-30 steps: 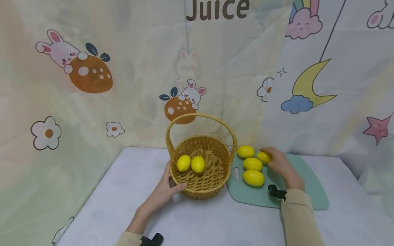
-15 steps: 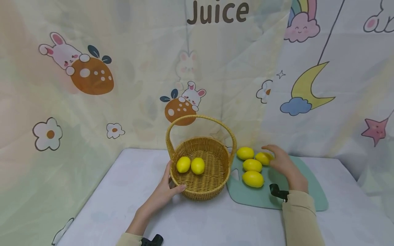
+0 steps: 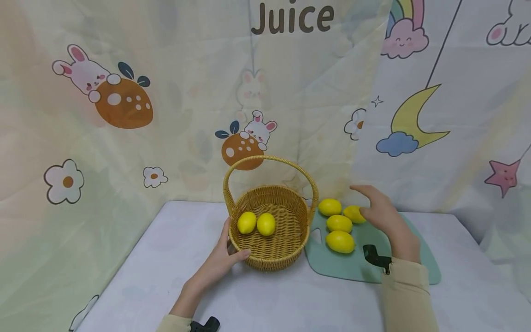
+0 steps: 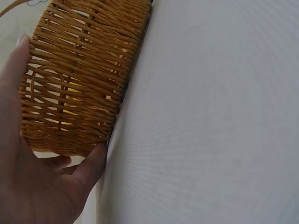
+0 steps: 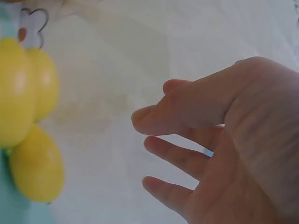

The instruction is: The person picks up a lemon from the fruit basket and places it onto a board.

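Observation:
In the head view, my left hand (image 3: 219, 259) holds the near left side of a round wicker basket (image 3: 286, 256), its thumb at the rim. The left wrist view shows the fingers around the basket's woven wall (image 4: 84, 70). Two yellow lemons lie inside, one lemon (image 3: 246, 222) beside another lemon (image 3: 266, 224). My right hand (image 3: 383, 214) is raised over the cutting board (image 3: 373, 269), fingers spread and holding nothing. Several lemons are on that board; the nearest to this hand is a lemon (image 3: 354, 214) at the back. The right wrist view shows the fingers apart from the lemons (image 5: 37, 163).
The basket's tall arched handle (image 3: 271, 157) stands up over it. The pale green board lies right of the basket on a white-covered table (image 3: 137, 276). Behind the table hangs a printed cloth (image 3: 186, 92) with cartoon rabbits. Each wrist wears a black camera mount (image 3: 376, 257).
The right hand has let go of the back lemon and lifted up and right, its fingers opening. That lemon stays on the board. The left hand and basket keep their place.

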A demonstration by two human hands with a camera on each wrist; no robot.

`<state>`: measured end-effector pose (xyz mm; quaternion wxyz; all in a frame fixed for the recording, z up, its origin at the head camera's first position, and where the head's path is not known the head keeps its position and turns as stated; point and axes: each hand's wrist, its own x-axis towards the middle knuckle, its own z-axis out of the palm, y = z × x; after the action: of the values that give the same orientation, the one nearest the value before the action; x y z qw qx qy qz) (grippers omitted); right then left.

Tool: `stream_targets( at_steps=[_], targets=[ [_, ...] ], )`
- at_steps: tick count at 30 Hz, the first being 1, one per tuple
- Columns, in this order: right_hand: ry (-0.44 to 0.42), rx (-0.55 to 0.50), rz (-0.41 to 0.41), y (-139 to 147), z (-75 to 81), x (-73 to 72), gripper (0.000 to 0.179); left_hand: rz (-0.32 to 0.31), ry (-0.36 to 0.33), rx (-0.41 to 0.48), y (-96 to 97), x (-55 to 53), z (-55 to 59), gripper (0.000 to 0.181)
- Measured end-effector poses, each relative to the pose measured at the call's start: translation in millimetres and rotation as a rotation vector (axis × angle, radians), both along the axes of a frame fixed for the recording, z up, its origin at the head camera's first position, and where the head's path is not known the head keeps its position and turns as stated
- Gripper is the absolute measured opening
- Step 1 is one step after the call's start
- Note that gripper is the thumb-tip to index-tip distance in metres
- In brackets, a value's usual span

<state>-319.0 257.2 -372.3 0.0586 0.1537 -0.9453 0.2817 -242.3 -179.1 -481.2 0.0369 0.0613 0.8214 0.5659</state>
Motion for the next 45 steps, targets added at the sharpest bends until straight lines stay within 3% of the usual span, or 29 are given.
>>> stream_targets(
  at_steps=[13, 20, 32, 42, 45],
  targets=[
    [0.069, 0.012, 0.026, -24, 36.5, 29.0, 0.060, 0.013, -0.010, -0.046, 0.7, -1.0, -0.2, 0.109],
    [0.119, 0.002, 0.078, -44, 38.5, 37.5, 0.058, 0.016, -0.018, -0.060, -3.4, -0.2, 1.1, 0.109],
    [0.104, -0.043, 0.126, -76, 46.2, 61.1, 0.058, 0.023, -0.032, -0.060, -5.8, 1.1, 0.3, 0.109],
    [0.262, -0.036, 0.225, -99, 46.7, 72.2, 0.053, 0.001, -0.029, -0.028, -0.7, -0.7, -1.5, 0.109],
    [0.276, -0.021, 0.261, -111, 45.3, 74.8, 0.054, -0.003, -0.031, -0.017, -0.4, -0.4, -0.8, 0.109]
  ],
)
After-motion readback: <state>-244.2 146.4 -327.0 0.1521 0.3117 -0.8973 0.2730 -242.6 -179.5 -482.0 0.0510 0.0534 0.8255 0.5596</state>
